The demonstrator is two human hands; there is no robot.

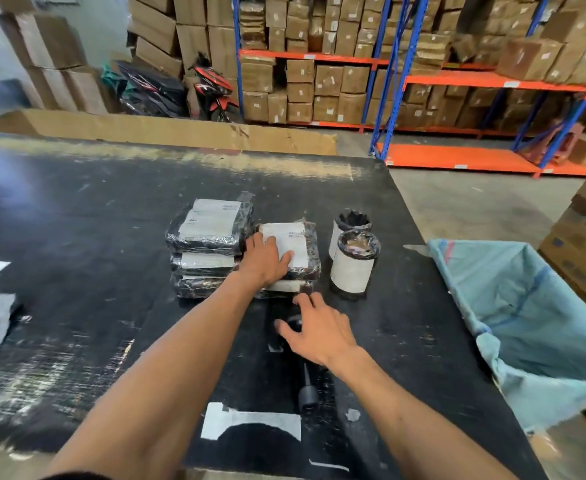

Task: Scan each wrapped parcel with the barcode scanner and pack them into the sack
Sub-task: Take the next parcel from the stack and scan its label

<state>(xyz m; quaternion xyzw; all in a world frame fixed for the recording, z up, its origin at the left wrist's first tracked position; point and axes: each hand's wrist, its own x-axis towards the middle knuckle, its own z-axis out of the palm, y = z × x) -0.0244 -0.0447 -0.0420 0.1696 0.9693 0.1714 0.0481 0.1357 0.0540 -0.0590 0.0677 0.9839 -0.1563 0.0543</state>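
My left hand [265,259] lies flat on the top parcel [290,249] at counter centre; my right hand [319,332] spreads wide over the scanner [307,386], gripping nothing. Next: grip scanner, aim at label. Sack [527,306] gapes at three o'clock.

black table [77,237], pale blue sack [513,306]
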